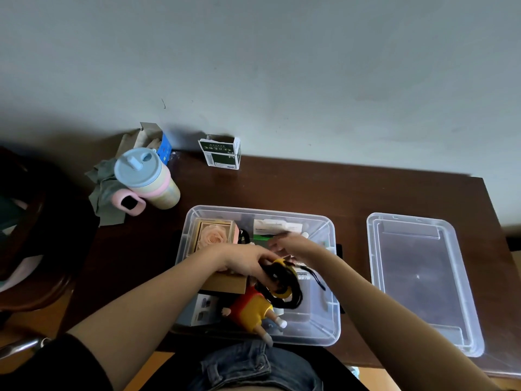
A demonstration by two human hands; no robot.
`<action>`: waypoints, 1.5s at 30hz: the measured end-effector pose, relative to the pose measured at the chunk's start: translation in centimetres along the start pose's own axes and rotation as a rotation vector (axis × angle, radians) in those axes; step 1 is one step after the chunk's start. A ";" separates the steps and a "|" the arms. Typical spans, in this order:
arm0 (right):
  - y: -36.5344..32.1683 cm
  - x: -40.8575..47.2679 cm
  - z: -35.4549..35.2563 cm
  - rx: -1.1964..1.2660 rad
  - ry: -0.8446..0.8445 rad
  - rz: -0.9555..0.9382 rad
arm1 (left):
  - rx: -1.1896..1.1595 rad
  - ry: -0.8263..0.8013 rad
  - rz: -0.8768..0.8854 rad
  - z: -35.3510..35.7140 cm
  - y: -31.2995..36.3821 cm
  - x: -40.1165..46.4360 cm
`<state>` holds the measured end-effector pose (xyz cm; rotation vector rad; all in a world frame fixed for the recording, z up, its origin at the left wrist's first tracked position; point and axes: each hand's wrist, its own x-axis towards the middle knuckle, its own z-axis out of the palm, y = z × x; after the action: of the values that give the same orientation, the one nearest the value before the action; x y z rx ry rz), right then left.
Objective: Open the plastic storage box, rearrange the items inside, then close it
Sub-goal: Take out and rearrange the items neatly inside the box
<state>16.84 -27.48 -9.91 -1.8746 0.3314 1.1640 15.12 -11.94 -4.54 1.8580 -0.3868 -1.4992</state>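
I see the storage box (258, 275) mid-counter (282, 187), lid (423, 280) off to its right, apart. In the box: flower case (215, 235) back-left, packets (277, 228) back-right, doll (253, 309) at the front w/ head under my left grip (248, 262). Right grip (290, 244) sits just behind. Cup (148, 177) back-left of the box — small carton (221, 152) by the wall.
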 end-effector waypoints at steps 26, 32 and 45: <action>-0.4 0.5 1.6 -0.565 -0.225 -0.050 | -0.337 0.845 0.264 -0.5 -1.7 -0.9; 0.1 0.9 2.3 -0.933 -0.152 -0.204 | 0.084 0.921 0.225 -1.3 -2.1 -0.9; 1.0 0.0 2.8 -0.574 -0.280 -0.145 | 0.630 0.884 0.173 -0.9 -2.5 0.8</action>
<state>14.64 -25.84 -10.93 -2.1273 -0.3258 1.5032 15.69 -10.39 -6.76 2.6595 -0.5923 -0.3325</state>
